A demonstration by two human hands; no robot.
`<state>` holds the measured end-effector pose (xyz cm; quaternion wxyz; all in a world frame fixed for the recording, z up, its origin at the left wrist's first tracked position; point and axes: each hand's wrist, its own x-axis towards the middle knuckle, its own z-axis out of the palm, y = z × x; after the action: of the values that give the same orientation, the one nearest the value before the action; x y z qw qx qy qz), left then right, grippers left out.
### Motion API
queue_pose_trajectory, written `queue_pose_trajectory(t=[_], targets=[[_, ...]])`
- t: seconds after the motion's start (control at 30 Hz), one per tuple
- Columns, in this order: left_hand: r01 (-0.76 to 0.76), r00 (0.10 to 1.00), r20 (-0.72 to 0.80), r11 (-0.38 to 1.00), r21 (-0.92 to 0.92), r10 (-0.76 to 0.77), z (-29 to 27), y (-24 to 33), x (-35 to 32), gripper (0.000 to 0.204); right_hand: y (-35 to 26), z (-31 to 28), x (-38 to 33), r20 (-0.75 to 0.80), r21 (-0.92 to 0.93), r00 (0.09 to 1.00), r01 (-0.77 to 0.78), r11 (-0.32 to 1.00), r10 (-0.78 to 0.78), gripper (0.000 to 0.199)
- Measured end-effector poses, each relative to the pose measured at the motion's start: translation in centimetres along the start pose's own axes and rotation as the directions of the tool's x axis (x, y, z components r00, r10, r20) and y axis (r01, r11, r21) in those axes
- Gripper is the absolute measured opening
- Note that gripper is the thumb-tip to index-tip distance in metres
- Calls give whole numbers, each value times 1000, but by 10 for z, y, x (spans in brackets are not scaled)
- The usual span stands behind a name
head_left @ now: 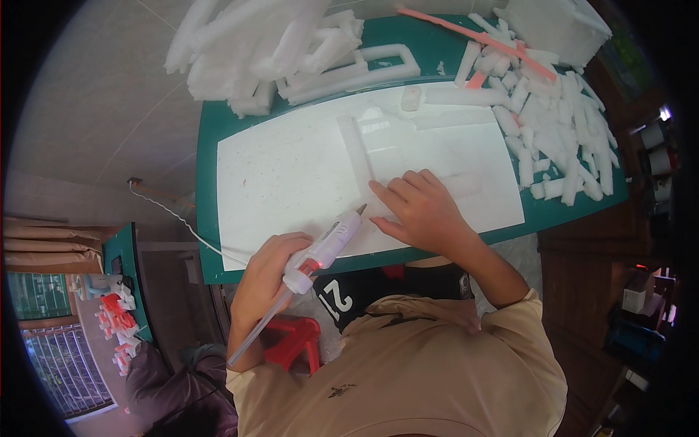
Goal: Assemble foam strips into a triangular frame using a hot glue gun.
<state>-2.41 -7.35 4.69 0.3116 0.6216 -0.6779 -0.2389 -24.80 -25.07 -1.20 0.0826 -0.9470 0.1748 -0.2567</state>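
My left hand (268, 273) is wrapped round a white hot glue gun (328, 251), a clear glue stick (258, 331) trailing from its back end. The gun's nozzle points up and right, close to my right hand (422, 211). There, thumb and forefinger straddle a pale foam strip (466, 186) lying on the white board (269, 167); much of this strip is hidden under the hand. Another white foam strip (354, 149) runs away from me, its near end beside my right forefinger. Whether the two strips touch cannot be made out.
A green table (210, 146) carries the board. Foam pieces (568, 138) lie heaped at the right, with a long pink strip (473, 35) behind. Foam frames (255, 51) are stacked at the back left. A white cord (167, 211) reaches a wall socket. A red stool (295, 342) stands below.
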Motion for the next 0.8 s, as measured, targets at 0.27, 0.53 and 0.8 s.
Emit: queue_pose_trajectory(t=[0.27,0.53,0.8], targets=[[18,992,-124,1000,21,-15,-13,-18,-8,32,3,-2,-3,8,16,1000,-4,1000,4,46],[208,925,-333,977,40,-183,-30,-76,-23,35,6,-5,-4,12,18,1000,-16,1000,16,45],[310,910,-336,936,167,-242,-33,-104,-36,54,7,-8,-4,14,38,999,-49,998,48,44]])
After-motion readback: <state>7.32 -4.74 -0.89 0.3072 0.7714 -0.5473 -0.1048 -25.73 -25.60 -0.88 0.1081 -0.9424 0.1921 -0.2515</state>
